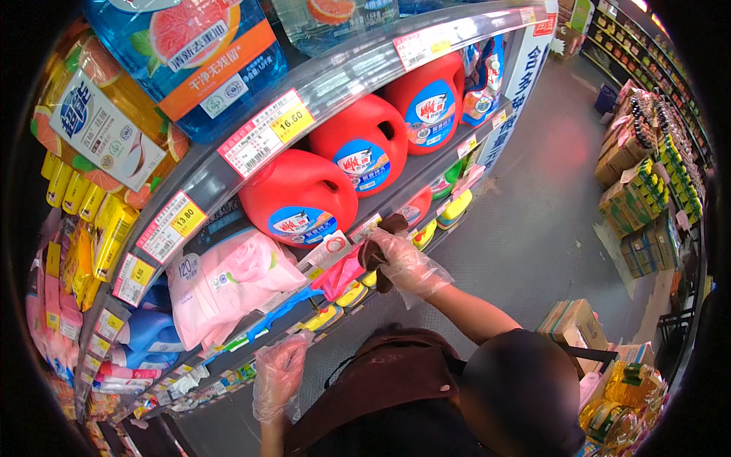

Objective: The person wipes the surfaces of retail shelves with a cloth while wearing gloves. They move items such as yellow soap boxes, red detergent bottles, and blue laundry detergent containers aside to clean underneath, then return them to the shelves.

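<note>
My right hand point(408, 263), in a clear plastic glove, grips a dark brown cloth point(374, 257) at the front edge of a store shelf, beneath the red detergent jugs point(300, 197). The cloth is bunched, with parts sticking out above and below the fingers. Lower down, my left hand point(281, 365), also in a clear glove, is raised beside the lower shelves with curled fingers; whether it holds anything cannot be told. Between the hands lie a pink package point(341, 274) and a pink rose-print pack point(234, 280). A blue strip point(282, 311) hangs along the shelf edge.
Price tags line the curved shelf rail point(342, 85). Large bottles of blue liquid point(194, 63) stand above. Across the aisle are stacked cartons and bottles point(634, 194). A cardboard box point(574, 331) and jugs of yellow oil point(614, 420) are at lower right.
</note>
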The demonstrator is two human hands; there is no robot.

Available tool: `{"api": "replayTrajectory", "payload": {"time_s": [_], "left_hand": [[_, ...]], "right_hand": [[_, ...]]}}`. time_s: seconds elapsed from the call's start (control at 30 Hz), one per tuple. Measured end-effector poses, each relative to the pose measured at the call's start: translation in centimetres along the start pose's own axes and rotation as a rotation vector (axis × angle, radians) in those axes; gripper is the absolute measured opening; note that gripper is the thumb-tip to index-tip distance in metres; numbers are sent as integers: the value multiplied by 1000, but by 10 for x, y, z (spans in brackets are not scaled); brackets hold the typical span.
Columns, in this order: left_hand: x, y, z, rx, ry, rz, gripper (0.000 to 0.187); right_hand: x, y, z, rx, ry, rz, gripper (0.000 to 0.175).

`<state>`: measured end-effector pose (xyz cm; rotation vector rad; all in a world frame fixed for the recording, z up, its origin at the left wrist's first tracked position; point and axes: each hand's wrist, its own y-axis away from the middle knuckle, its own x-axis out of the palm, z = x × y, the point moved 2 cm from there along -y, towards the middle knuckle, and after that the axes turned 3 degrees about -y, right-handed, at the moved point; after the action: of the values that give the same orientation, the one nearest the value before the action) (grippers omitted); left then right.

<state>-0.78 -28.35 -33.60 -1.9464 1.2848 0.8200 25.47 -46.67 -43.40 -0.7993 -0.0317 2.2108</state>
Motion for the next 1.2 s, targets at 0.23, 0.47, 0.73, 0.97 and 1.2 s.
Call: {"api": "replayTrajectory", "payload": {"time_s": [0.23,0.47,0.73,0.97,1.2], "left_hand": [[8,-22,15,-91,198,93,9],[30,-60,-8,39,102,96,11],[91,-130,-82,-151,134,7,7],[144,-173,-133,-141,218,-17,11],[147,-150,-127,-278,351,-120,11]], "right_hand": [[-32,15,-2,400,-186,-80,54],[-46,-3,19,-52,-120,-144,52],[-74,-74,-26,-442,452,175,30],[-160,-82,-91,-348,639,136,20],[-260,-84,-112,-102,632,-41,22]]}}
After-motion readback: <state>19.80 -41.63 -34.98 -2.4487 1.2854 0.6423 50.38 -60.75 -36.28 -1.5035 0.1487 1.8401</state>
